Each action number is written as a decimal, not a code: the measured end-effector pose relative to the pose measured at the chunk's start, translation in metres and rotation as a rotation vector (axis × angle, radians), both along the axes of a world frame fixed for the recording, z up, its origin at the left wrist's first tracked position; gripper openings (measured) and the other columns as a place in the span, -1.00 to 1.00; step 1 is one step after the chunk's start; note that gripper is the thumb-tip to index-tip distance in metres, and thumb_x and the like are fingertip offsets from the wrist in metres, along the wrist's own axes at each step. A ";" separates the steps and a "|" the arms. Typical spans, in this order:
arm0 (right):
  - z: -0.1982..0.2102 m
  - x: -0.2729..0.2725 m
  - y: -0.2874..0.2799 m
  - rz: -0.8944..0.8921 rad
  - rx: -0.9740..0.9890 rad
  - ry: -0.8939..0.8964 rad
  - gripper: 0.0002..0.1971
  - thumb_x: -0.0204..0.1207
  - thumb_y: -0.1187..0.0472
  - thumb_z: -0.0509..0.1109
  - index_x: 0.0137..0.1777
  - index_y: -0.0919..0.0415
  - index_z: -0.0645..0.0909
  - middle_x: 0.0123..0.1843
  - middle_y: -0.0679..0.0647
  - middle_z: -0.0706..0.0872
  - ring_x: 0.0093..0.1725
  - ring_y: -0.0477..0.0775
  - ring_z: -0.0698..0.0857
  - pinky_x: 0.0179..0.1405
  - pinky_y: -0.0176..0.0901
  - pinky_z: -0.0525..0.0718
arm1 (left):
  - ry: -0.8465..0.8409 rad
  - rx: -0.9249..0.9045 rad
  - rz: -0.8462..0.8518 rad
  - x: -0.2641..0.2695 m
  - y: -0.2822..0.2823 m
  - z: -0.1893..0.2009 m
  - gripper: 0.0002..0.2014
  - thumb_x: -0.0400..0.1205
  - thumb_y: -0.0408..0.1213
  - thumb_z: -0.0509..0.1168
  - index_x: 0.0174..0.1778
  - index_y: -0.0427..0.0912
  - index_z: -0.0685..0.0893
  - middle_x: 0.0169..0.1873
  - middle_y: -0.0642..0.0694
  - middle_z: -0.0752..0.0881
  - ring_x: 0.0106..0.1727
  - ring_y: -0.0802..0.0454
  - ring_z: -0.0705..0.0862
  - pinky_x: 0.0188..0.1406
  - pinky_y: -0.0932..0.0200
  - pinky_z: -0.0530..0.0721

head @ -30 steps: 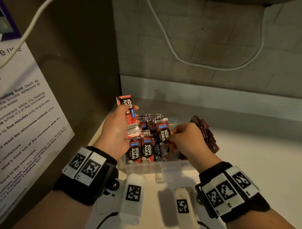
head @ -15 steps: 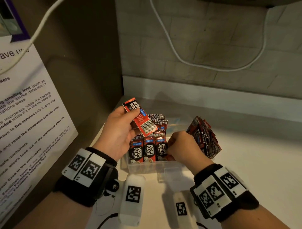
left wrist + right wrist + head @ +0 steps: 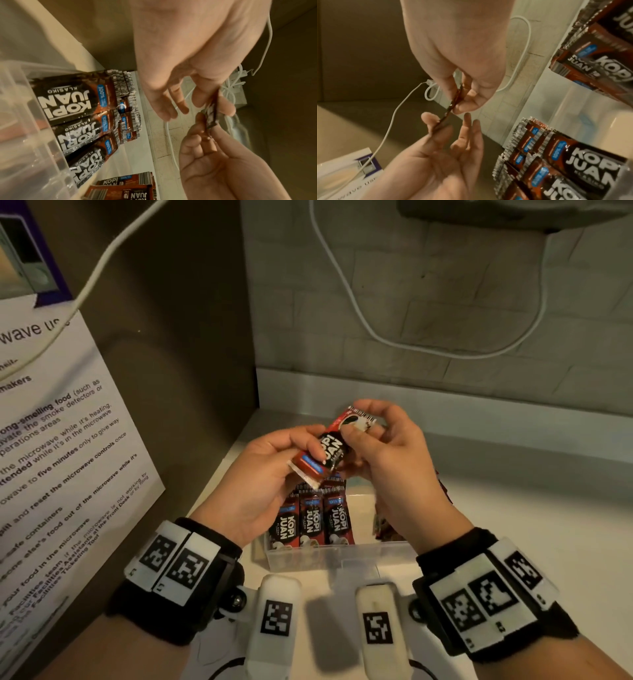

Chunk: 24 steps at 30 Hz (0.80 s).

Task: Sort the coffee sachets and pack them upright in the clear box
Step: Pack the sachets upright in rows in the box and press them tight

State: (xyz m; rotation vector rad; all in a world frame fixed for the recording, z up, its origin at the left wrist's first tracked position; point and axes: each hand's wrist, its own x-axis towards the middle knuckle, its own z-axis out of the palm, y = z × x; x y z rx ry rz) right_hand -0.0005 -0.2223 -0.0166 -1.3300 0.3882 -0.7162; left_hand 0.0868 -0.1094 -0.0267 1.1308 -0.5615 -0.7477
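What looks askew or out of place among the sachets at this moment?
Only the held sachet: both hands, left hand and right hand, pinch it tilted above the clear box, while the packed sachets stand upright in a row.

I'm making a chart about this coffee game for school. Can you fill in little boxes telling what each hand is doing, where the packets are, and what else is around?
Left hand: pinches the lower end of one sachet
Right hand: pinches the upper end of the same sachet
Sachet held: tilted, above the box, not yet packed
Clear box: on the white counter, between the wrists
Packed sachets: standing upright in rows, labels facing the person
Loose sachets: a stack beside the box
Also there: white cable on the wall, printed notice at left
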 end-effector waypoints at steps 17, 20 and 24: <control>-0.013 -0.017 -0.025 -0.101 -0.838 0.587 -0.85 0.32 0.33 0.60 -0.26 0.10 0.69 -0.43 -0.12 0.68 -0.40 -0.11 0.65 -0.37 -0.25 0.61 | -0.340 0.252 0.177 0.007 -0.012 0.004 -0.68 0.46 -0.38 0.52 0.08 -0.02 0.68 -0.08 0.00 0.80 -0.09 0.16 0.77 -0.16 0.31 0.69; -0.027 -0.017 -0.026 -0.019 -0.683 0.740 -0.72 0.31 0.35 0.61 -0.01 0.11 0.72 -0.16 0.02 0.80 -0.17 0.01 0.77 -0.07 -0.07 0.76 | -0.637 0.461 0.228 0.016 -0.013 0.009 -0.53 0.43 -0.21 0.57 0.22 0.06 0.60 0.18 0.15 0.65 0.20 0.17 0.60 0.16 0.23 0.52; -0.047 -0.010 -0.025 0.101 -0.667 0.919 -0.71 0.30 0.36 0.63 0.00 0.17 0.72 -0.11 0.11 0.80 -0.15 0.07 0.79 -0.02 0.00 0.79 | -1.037 0.819 0.159 0.021 -0.016 0.011 -0.26 0.41 -0.01 0.56 0.50 0.16 0.41 0.47 0.10 0.45 0.46 -0.02 0.42 0.37 0.02 0.45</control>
